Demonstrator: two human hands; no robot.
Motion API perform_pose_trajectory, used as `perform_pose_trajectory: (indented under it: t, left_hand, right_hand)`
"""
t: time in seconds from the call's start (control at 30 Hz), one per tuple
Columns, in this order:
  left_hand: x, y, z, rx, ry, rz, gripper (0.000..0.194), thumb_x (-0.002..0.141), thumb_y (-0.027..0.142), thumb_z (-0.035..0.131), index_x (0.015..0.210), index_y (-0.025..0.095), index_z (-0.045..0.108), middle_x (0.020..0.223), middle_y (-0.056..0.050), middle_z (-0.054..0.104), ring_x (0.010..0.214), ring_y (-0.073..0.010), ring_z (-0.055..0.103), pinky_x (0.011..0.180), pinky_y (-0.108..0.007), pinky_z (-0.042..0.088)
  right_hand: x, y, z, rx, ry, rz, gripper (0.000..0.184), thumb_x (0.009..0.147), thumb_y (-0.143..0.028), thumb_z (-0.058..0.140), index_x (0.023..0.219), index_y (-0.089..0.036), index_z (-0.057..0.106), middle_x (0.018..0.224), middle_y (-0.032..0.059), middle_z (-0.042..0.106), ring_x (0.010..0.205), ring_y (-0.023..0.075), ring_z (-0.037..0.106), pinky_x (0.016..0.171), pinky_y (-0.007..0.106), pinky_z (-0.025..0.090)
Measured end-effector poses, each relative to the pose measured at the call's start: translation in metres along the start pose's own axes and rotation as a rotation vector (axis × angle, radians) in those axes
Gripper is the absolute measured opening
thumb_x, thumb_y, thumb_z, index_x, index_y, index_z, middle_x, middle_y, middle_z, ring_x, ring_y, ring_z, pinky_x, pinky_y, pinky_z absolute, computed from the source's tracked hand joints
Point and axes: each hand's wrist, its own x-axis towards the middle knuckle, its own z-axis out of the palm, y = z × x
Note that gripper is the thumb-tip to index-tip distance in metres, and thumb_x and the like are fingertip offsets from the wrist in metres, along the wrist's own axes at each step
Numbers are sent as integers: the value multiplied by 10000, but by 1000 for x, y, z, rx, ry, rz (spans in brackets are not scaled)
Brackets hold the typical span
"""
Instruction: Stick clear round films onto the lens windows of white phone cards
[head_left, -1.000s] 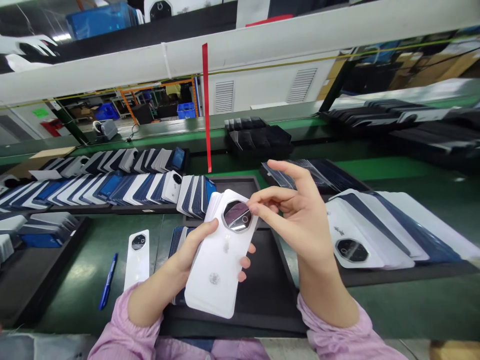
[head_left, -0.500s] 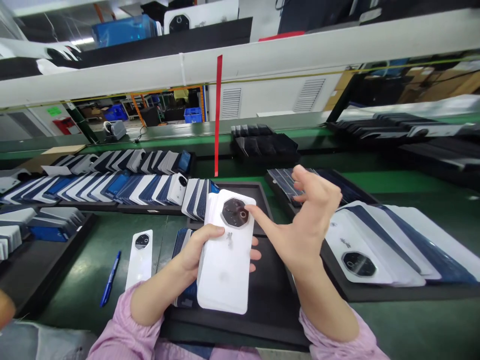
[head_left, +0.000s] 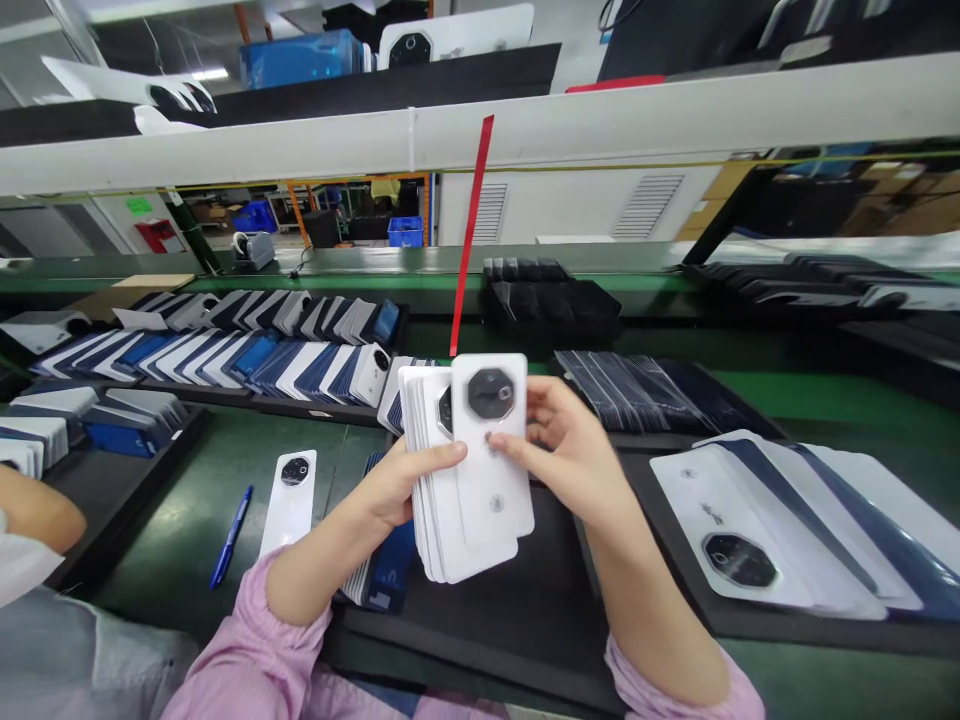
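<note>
My left hand (head_left: 397,475) is closed around a fanned stack of thin white phone back panels (head_left: 427,520), its thumb pressing on the front. My right hand (head_left: 574,455) pinches the top phone back panel (head_left: 495,480) at its right side, thumb on the face and fingers curled behind the edge. That panel sits offset up and to the right of the stack, overlapping it, with its dark octagonal camera area facing me. Below the stack lies a black foam tray (head_left: 540,590), with blue and white panels (head_left: 386,570) at its left side.
A loose white panel (head_left: 289,500) and a blue pen (head_left: 231,538) lie on the green bench to the left. Rows of panels (head_left: 217,360) stand behind. More panels (head_left: 750,540) lie fanned on a tray at right. Another person's arm (head_left: 37,510) shows at the left edge.
My right hand left the camera area, lifted away, and now grips the top panel, shifted right of the others. The stack has fanned out. Another person's arm has come in at left.
</note>
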Motion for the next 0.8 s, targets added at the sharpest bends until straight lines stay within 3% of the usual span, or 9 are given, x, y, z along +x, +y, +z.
perform_pose_trajectory:
  t: [0.1, 0.2, 0.3, 0.37, 0.47, 0.57, 0.63, 0.7, 0.8]
  left_hand:
    - [-1, 6, -3, -22, -1, 36, 558, 605, 341, 949, 1075, 117, 749, 1063, -133, 785, 983, -309, 743, 901, -396, 584]
    - [-1, 15, -9, -38, -49, 57, 497, 726, 421, 864, 1087, 100, 744, 1133, -155, 767, 1047, -336, 732, 914, -419, 593]
    - [0, 20, -14, -87, -119, 35, 504, 805, 505, 791, 1133, 127, 729, 1089, -140, 772, 972, -306, 747, 880, -415, 608]
    - [1, 20, -15, -123, -194, -7, 609, 798, 597, 773, 1179, 127, 709, 1035, -139, 770, 888, -275, 747, 853, -395, 609]
    - [3, 15, -12, -180, -283, -74, 785, 715, 731, 768, 1209, 126, 693, 1008, -128, 757, 808, -235, 724, 808, -360, 607]
    - [4, 7, -8, -199, -322, -139, 868, 660, 797, 747, 1209, 127, 697, 1027, -130, 749, 797, -227, 711, 770, -350, 607]
    - [4, 1, -6, -186, -346, -179, 871, 660, 811, 733, 1189, 119, 709, 1004, -132, 749, 798, -233, 712, 761, -350, 604]
    - [3, -4, -5, -146, -370, -215, 886, 641, 822, 738, 1150, 96, 726, 934, -130, 748, 789, -234, 713, 758, -335, 595]
    - [-1, -9, -4, -40, -376, -189, 897, 597, 823, 765, 1104, 84, 745, 879, -134, 744, 771, -225, 703, 747, -314, 583]
  right_hand:
    - [2, 1, -20, 141, 126, 81, 651, 636, -488, 915, 1089, -257, 509, 1008, 72, 745, 855, 266, 742, 676, 356, 624]
    - [-12, 9, -32, 141, 122, 234, 840, 586, -484, 938, 1231, -265, 447, 922, 60, 756, 777, 289, 755, 648, 396, 641]
    - [-46, 30, -18, 67, -2, 370, 1145, 632, -466, 908, 1518, -278, 207, 976, 67, 754, 801, 295, 762, 706, 444, 646]
    - [-73, 48, 0, -47, -91, 430, 1129, 715, -485, 838, 1573, -269, 138, 1008, 79, 745, 845, 296, 763, 739, 455, 638]
    - [-98, 72, 19, -428, -158, 422, 1029, 737, -416, 824, 1565, -244, 237, 988, 83, 736, 849, 300, 758, 745, 435, 614]
    - [-96, 76, 16, -873, -162, 358, 974, 671, -279, 874, 1506, -157, 387, 815, 89, 721, 654, 315, 718, 583, 394, 550]
    - [-83, 64, 7, -994, -138, 300, 820, 691, -240, 857, 1424, -156, 498, 746, 65, 695, 560, 276, 666, 519, 360, 504]
    - [-69, 42, -1, -890, -24, 129, 550, 806, -243, 770, 1320, -209, 578, 751, 26, 668, 575, 215, 638, 545, 335, 513]
    - [-56, 1, -3, -554, 258, -339, 215, 936, -199, 634, 1144, -250, 627, 812, 8, 637, 680, 165, 620, 619, 297, 529]
